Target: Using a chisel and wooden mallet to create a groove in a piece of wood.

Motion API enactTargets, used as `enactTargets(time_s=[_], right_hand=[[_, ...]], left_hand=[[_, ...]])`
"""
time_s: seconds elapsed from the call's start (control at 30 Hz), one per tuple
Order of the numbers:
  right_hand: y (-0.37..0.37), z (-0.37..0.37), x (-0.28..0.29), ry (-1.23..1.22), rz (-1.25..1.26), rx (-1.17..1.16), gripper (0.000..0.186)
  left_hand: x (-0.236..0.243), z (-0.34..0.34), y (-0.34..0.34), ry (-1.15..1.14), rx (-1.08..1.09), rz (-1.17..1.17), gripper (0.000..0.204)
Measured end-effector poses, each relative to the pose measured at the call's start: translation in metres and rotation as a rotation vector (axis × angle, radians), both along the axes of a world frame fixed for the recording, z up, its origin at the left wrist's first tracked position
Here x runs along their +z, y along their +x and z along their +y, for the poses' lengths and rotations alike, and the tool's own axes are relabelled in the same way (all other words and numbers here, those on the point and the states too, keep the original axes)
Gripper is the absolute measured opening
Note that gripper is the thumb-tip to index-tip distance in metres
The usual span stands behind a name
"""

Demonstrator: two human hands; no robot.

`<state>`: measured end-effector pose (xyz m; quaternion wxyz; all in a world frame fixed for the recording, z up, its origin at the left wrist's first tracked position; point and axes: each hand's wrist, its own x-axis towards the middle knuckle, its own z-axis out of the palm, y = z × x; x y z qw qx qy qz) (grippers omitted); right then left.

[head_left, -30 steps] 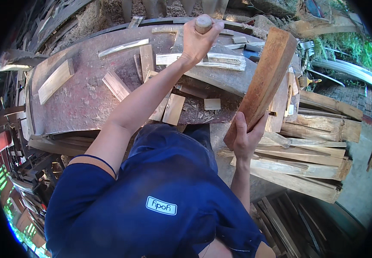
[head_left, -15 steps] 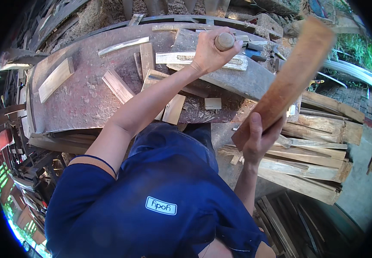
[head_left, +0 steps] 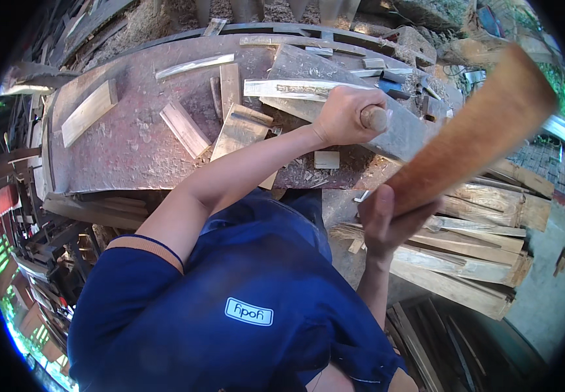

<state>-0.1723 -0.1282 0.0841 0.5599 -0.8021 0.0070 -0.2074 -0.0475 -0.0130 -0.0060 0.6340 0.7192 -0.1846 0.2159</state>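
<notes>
The left arm, in a dark blue sleeve with an orange-tan edge (head_left: 145,248), bends at the elbow at centre left and runs up and right over the counter (head_left: 129,147), a dusty reddish surface across the upper half of the frame; the left hand (head_left: 347,116), at upper centre, is closed in a fist round a round-ended pale wooden handle (head_left: 374,119), its end turned toward the camera; what lies below the fist is hidden. The right forearm rises from the lower right; the right hand (head_left: 385,222), right of centre, grips the lower end of a long reddish-brown wooden block (head_left: 468,137), thumb on the upper face, fingers round the far side; the block slants toward the upper right, its far end blurred, apart from the handle.

A small pale square wood piece (head_left: 327,159) lies below the left hand; long pale wooden planks (head_left: 458,261) are piled at right; at lower centre a white rectangular label (head_left: 250,311) on the dark blue shirt (head_left: 230,281) bears dark lettering, upside down.
</notes>
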Motion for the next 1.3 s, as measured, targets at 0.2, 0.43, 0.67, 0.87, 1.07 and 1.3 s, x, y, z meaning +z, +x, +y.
enactTargets(time_s=[0.2,0.43,0.67,0.87,1.07,1.3], right_hand=[[0.006,-0.007,-0.014,-0.357,0.238,0.154,0.054],[-0.005,-0.007,-0.018,-0.208,0.330,0.138,0.056],[-0.010,-0.016,-0.027,-0.186,0.326,0.094,0.065],[-0.013,-0.011,-0.020,-0.192,0.324,0.062,0.063],[-0.013,-0.016,-0.016,-0.184,0.304,0.071,0.058],[-0.003,-0.015,0.001,-0.073,0.287,0.078,0.054]], left_hand=[[-0.003,0.010,-0.003,-0.010,-0.009,-0.088,0.018],[0.001,0.067,0.053,-0.725,0.225,0.338,0.019],[0.011,0.062,0.052,-0.824,0.218,0.270,0.019],[0.003,0.038,0.055,-0.546,0.171,0.251,0.022],[0.004,0.021,0.049,-0.341,0.194,0.161,0.020],[0.006,0.018,0.045,-0.196,0.200,0.116,0.020]])
